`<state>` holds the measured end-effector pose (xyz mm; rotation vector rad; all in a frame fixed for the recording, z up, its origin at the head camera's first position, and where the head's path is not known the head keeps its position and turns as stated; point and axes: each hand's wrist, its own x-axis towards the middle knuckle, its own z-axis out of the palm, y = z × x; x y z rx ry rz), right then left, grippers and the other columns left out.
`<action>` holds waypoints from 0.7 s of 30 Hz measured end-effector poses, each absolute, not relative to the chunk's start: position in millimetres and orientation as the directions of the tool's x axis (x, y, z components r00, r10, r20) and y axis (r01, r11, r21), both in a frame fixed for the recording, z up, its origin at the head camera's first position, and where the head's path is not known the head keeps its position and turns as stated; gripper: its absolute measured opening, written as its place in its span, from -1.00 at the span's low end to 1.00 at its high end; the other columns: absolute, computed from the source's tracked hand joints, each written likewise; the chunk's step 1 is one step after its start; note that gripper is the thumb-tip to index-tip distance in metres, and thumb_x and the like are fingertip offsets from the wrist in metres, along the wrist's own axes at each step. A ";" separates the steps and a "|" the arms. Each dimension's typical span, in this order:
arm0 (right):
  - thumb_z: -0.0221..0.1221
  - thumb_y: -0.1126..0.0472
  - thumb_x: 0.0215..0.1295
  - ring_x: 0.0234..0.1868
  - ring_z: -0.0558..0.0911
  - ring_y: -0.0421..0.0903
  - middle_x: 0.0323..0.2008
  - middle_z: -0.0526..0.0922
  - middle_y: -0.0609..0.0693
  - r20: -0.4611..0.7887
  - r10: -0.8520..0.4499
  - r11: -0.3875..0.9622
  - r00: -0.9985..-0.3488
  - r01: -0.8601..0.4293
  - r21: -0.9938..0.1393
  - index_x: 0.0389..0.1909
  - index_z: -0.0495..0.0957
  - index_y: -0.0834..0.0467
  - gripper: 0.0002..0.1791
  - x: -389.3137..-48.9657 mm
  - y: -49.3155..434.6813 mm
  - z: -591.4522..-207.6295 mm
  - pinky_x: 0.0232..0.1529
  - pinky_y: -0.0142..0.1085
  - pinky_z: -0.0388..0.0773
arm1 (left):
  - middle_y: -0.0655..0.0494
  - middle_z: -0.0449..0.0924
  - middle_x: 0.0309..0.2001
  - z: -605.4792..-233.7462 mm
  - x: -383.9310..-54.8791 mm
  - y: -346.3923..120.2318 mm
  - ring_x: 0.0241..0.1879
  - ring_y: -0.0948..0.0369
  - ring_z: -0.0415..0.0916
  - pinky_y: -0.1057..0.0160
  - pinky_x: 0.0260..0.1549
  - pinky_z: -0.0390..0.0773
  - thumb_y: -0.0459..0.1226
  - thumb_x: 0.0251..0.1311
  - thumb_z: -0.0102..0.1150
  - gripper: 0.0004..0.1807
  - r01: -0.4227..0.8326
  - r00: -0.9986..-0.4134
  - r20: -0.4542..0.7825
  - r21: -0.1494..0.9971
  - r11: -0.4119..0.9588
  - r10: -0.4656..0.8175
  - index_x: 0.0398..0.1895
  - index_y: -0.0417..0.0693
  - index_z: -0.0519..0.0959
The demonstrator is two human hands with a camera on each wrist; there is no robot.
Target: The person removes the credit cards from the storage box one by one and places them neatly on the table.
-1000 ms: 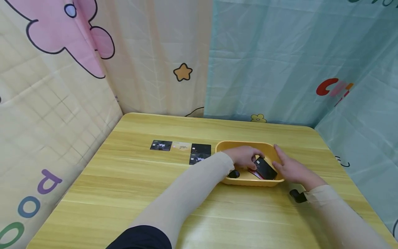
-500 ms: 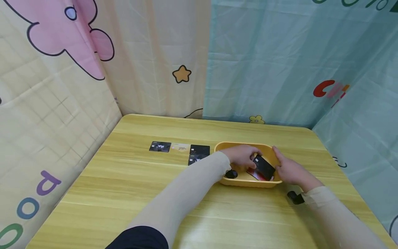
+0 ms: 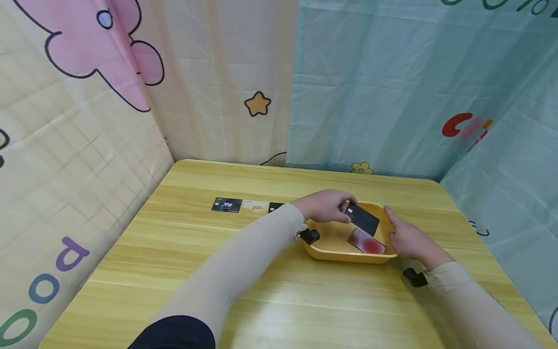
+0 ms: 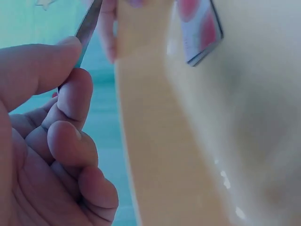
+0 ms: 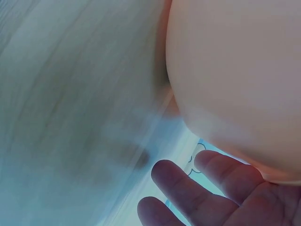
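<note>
My left hand (image 3: 324, 206) pinches a black VIP card (image 3: 363, 219) between thumb and index finger, over the yellow plastic basket (image 3: 348, 257). In the left wrist view that card (image 4: 89, 26) is seen nearly edge-on, and the other fingers curl loosely below. Inside the basket lies a pale card with a red round print (image 3: 367, 241); its edge in the left wrist view looks layered. My right hand (image 3: 411, 239) rests against the basket's right end. In the right wrist view its fingers (image 5: 181, 186) extend beside the outer wall, fairly straight.
Left of the basket on the wooden table (image 3: 183, 261) lie a black Vip card (image 3: 226, 204), a gold card (image 3: 255, 207) and a black card (image 3: 275, 207), partly behind my left sleeve (image 3: 244, 252). Printed curtains (image 3: 226, 97) enclose the table's back and sides.
My left hand has lifted the black card and moved it up and left, uncovering the red-printed card. The left sleeve now hides the lower Vip card. My right hand stays at the basket's end.
</note>
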<state>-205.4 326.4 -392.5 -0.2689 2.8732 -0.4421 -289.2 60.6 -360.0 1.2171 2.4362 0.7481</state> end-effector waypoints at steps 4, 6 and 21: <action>-0.11 0.31 0.53 -0.64 0.37 -0.07 -0.54 0.54 0.11 -0.203 -0.204 0.939 -0.958 -0.133 -0.316 0.66 -0.28 0.38 -0.17 -204.3 324.8 -390.7 -0.52 -0.21 0.39 | 0.22 0.49 -0.34 -351.1 -288.0 46.5 -0.42 0.32 0.39 0.38 -0.29 0.40 -0.09 0.43 0.31 -0.41 0.626 -0.591 -0.028 0.614 0.481 0.806 0.45 0.00 0.42; -0.10 0.31 0.52 -0.63 0.39 -0.06 -0.52 0.56 0.13 -0.203 -0.202 0.940 -0.958 -0.132 -0.315 0.66 -0.26 0.39 -0.17 -203.9 324.4 -389.9 -0.52 -0.20 0.39 | 0.22 0.49 -0.34 -346.7 -287.3 38.1 -0.42 0.31 0.39 0.37 -0.30 0.40 -0.09 0.42 0.33 -0.40 0.610 -0.601 -0.020 0.634 0.475 0.799 0.45 0.00 0.42; -0.12 0.32 0.51 -0.61 0.41 -0.04 0.06 0.58 0.61 -0.206 -0.217 0.939 -0.954 -0.147 -0.310 0.65 -0.27 0.42 -0.18 -204.9 325.0 -387.8 -0.49 -0.20 0.42 | 0.18 0.46 -0.36 -343.0 -285.4 -61.1 -0.43 0.26 0.37 0.19 -0.11 0.47 -0.10 0.43 0.31 -0.43 0.534 -0.718 0.023 0.660 0.529 0.696 0.42 -0.02 0.43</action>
